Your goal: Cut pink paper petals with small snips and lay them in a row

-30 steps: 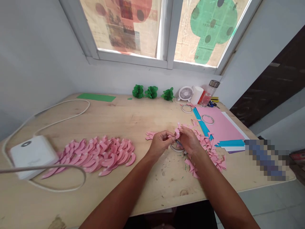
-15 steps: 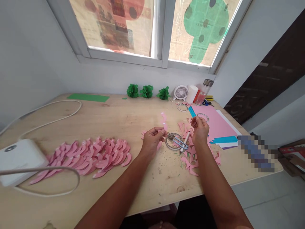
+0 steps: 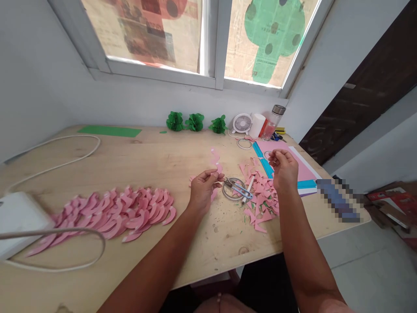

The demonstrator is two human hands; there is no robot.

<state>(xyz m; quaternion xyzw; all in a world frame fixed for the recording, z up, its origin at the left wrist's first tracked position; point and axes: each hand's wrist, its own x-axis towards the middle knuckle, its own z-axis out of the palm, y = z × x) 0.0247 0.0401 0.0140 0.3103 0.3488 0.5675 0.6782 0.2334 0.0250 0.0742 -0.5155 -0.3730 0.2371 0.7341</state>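
My left hand [image 3: 203, 189] pinches a curved pink paper strip [image 3: 215, 161] that stands up from its fingertips. My right hand [image 3: 285, 167] is raised over the pink sheet, fingers curled and pinched together; what they hold is too small to see. Between the hands lie small scissors [image 3: 239, 189], a tape ring [image 3: 232, 190] and a white pen [image 3: 247, 190]. Loose pink paper scraps [image 3: 262, 198] lie under my right wrist. A large fan of finished pink curved pieces [image 3: 130, 213] lies to the left.
A white device [image 3: 18, 219] with a looping cable [image 3: 65, 163] sits at the left edge. Green paper [image 3: 109, 131], three green paper balls [image 3: 194, 122], a small fan [image 3: 243, 123], a bottle [image 3: 273, 122] and pink [image 3: 304, 171] and blue sheets line the back and right. The table edge is near.
The hands have drawn apart: the right hand let go of the pink strip and moved right and up, while the left lifted the strip. The view shifted, uncovering scissors and pen.
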